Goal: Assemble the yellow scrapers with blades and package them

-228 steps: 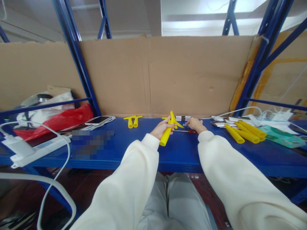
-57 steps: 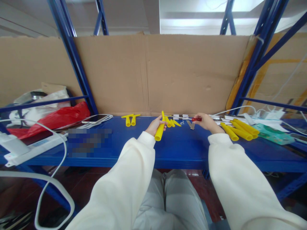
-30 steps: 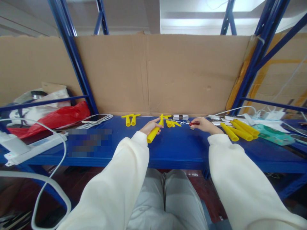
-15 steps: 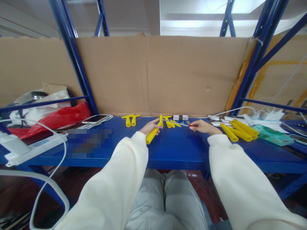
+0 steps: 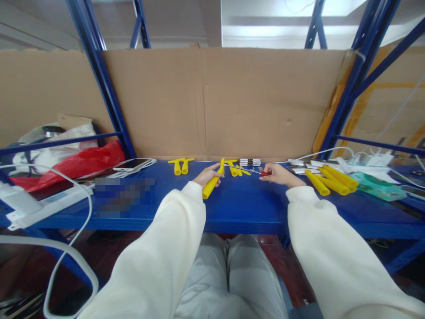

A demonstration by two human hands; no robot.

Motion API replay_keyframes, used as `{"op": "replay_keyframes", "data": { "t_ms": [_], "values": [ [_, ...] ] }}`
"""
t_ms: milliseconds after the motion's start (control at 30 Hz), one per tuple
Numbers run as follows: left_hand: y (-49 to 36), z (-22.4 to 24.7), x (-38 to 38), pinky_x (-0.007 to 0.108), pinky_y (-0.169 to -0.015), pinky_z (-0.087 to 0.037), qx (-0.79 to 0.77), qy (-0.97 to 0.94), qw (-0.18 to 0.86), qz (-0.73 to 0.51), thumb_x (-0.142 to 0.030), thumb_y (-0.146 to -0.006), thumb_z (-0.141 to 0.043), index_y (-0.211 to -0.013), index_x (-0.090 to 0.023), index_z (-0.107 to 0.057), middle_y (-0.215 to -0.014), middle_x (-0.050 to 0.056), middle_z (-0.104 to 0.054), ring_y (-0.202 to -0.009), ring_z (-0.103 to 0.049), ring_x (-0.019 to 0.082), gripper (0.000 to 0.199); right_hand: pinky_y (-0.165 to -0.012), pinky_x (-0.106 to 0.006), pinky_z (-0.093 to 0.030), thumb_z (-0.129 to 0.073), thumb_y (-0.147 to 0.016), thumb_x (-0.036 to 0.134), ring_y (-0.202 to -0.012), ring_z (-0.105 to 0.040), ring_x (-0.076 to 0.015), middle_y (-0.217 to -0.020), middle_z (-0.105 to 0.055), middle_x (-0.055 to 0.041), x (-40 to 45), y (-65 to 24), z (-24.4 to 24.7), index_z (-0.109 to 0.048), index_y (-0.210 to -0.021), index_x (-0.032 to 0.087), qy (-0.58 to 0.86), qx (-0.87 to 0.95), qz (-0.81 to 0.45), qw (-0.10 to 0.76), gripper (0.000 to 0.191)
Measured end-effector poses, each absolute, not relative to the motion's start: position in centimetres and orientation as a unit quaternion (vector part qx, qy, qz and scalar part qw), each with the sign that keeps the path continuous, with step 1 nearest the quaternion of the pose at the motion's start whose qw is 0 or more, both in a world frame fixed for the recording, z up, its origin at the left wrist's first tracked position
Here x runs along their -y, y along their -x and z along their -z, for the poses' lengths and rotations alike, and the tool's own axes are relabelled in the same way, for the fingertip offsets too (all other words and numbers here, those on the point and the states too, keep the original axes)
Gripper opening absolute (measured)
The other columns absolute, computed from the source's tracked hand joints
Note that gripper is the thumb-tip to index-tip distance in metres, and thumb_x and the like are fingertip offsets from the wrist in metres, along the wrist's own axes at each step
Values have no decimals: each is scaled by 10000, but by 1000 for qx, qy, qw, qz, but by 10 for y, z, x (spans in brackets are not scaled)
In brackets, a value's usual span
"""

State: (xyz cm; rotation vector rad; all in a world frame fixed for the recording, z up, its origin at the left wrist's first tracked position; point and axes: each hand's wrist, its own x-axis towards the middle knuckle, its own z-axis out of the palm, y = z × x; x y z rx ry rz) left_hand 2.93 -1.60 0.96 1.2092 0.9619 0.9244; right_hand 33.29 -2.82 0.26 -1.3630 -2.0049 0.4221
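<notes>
My left hand (image 5: 206, 177) is closed around a yellow T-shaped piece with a tubular handle (image 5: 210, 188), its hollow end tilted toward me. In my right hand (image 5: 276, 173) is a screwdriver (image 5: 264, 174) with a red handle, gripped by the fingers. Its thin metal shaft runs leftward, and the tip meets or lies very near the head of the yellow piece; exact contact is too small to tell. Just behind, more yellow T-shaped pieces (image 5: 234, 170) lie beside a stack of white strips with dark bands (image 5: 250, 162).
Two yellow T-shaped pieces (image 5: 178, 167) lie at the back left, near a phone (image 5: 130, 164) and white cable. Several yellow tubes (image 5: 318, 183) and a green packet (image 5: 378, 188) rest on the right. A power strip (image 5: 49, 208) is at left; cardboard (image 5: 252, 102) stands behind the blue table (image 5: 245, 208).
My right hand has shifted slightly, its fingers changing position on the screwdriver handle. My left hand and the yellow piece have stayed nearly still.
</notes>
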Motion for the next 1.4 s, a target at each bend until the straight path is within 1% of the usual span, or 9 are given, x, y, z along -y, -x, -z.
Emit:
{"op": "replay_keyframes", "data": {
  "t_ms": [167, 333, 400, 500, 633, 800, 1000, 1167, 1400],
  "values": [
    [-30, -12, 21, 197, -405, -409, -426, -534, 610, -401, 25, -786, -512, -1544, -240, -291, -774, 33, -662, -445, -536, 106, 834, -549, -282, -390, -651, -673, 611, -551, -518, -156, -547, -570, 3, 37, -333, -14, -547, -610, 212, 518, 802, -115, 274, 418],
    [-31, -13, 22, 199, -410, -409, -435, -539, 597, -405, 20, -791, -505, -1535, -239, -316, -833, 53, -677, -452, -535, 101, 810, -553, -284, -372, -561, -742, 627, -539, -483, -150, -538, -536, 4, 43, -332, -17, -542, -596, 208, 508, 817, -110, 248, 444],
    [-31, -13, 22, 201, -416, -412, -442, -541, 589, -406, 15, -796, -505, -1530, -241, -332, -854, 61, -684, -458, -536, 101, 796, -565, -283, -378, -568, -744, 620, -566, -495, -156, -572, -560, -3, 42, -331, -14, -539, -619, 208, 501, 821, -107, 253, 431],
    [-31, -13, 21, 202, -422, -413, -449, -543, 582, -407, 10, -799, -510, -1523, -238, -348, -854, 66, -688, -462, -537, 102, 783, -584, -275, -398, -655, -692, 572, -610, -531, -165, -638, -603, -7, 37, -329, -8, -517, -686, 216, 508, 805, -97, 290, 382],
    [-31, -15, 22, 196, -420, -410, -450, -544, 583, -402, 19, -789, -513, -1532, -223, -322, -832, 55, -686, -454, -534, 99, 805, -584, -267, -389, -676, -697, 484, -599, -522, -154, -637, -595, 0, 34, -329, -2, -458, -674, 227, 520, 791, -48, 318, 338],
    [-31, -17, 25, 186, -418, -408, -454, -547, 579, -399, 27, -801, -501, -1539, -221, -300, -799, 35, -673, -458, -533, 93, 804, -588, -276, -371, -591, -781, 444, -590, -518, -158, -636, -613, -25, 38, -329, -4, -525, -649, 209, 508, 812, -30, 285, 278],
    [-32, -17, 26, 187, -411, -408, -453, -549, 575, -403, 33, -805, -487, -1535, -209, -306, -775, 30, -665, -447, -527, 93, 790, -564, -266, -355, -537, -832, 433, -581, -508, -152, -627, -619, -24, 40, -328, -7, -562, -645, 201, 520, 814, -15, 260, 299],
    [-32, -18, 26, 196, -408, -411, -451, -548, 577, -405, 34, -803, -477, -1541, -193, -284, -766, 30, -659, -438, -520, 99, 796, -582, -257, -372, -563, -834, 390, -598, -535, -151, -655, -630, -25, 42, -325, -7, -543, -660, 206, 542, 802, 14, 250, 254],
    [-34, -18, 28, 190, -400, -405, -452, -548, 579, -401, 47, -792, -476, -1534, -208, -303, -759, 25, -650, -437, -523, 96, 803, -623, -261, -385, -635, -790, 270, -740, -638, -202, -795, -706, -46, 47, -316, -9, -584, -803, 225, 618, 737, 117, 248, 69]
  ]
}}
